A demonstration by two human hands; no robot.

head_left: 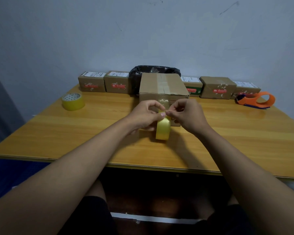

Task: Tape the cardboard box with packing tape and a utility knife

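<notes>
A brown cardboard box (161, 85) stands in the middle of the wooden table (75, 133), its flaps closed, with old clear tape along the top seam. In front of it a yellow roll of packing tape (163, 130) is held on edge just above the table. My left hand (143, 116) grips the roll from the left side. My right hand (187, 115) pinches at the top of the roll with thumb and forefinger, where the tape's end lies. No utility knife is in view.
A second yellow tape roll (73, 101) lies at the left. An orange tape dispenser (256, 100) sits at the right. Several small labelled cartons (116, 82) line the back edge, with a black-bagged bin (154, 70) behind the box.
</notes>
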